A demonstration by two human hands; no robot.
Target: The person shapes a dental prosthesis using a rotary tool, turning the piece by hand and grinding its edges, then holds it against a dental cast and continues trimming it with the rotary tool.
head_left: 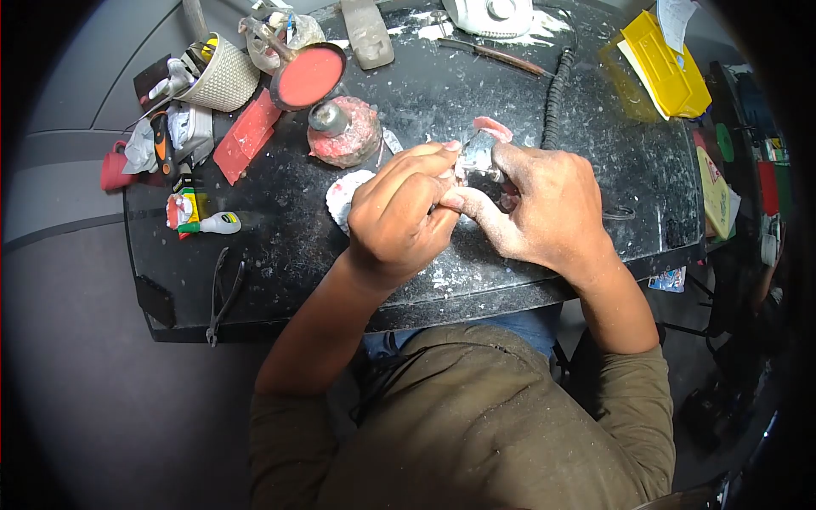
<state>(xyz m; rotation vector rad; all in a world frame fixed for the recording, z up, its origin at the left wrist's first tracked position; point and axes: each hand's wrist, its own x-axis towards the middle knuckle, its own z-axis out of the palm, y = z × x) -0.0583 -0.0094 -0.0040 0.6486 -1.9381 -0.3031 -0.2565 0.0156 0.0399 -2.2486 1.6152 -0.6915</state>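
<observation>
My left hand (406, 206) is closed in a pinch, knuckles up, on a small piece mostly hidden by the fingertips. Meeting it at the fingertips, my dust-covered right hand (544, 200) is wrapped round a metallic rotary handpiece (486, 168), of which only a part shows. A coiled black cord (556, 102) runs down the table to behind the right hand. Just beyond the fingers is a curved pink piece (493, 129). A white plaster-like piece (342, 197) lies left of my left hand, partly covered by it.
A pink-stained burner-like pot (344, 136), a pan of pink wax (310, 78) and pink sheets (245, 140) stand at the left. Pliers (223, 297) overhang the front edge. A white control unit (489, 15) and a yellow box (667, 68) sit at the back.
</observation>
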